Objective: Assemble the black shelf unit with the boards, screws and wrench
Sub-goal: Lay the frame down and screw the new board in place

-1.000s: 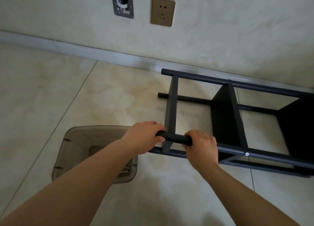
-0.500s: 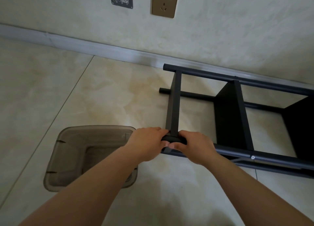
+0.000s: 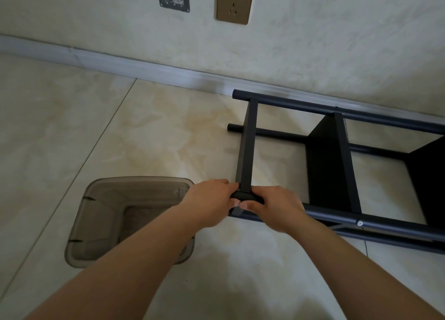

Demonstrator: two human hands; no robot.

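Right hand (image 3: 277,209) moved left along near tube (image 3: 245,196), now touching left hand (image 3: 212,204); both grip tube end. Shelf unit (image 3: 337,165) long axis extends right.

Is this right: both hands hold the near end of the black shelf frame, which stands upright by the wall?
Not upright. The head view shows the black shelf frame lying on its side on the floor; left hand and right hand both hold its near end.
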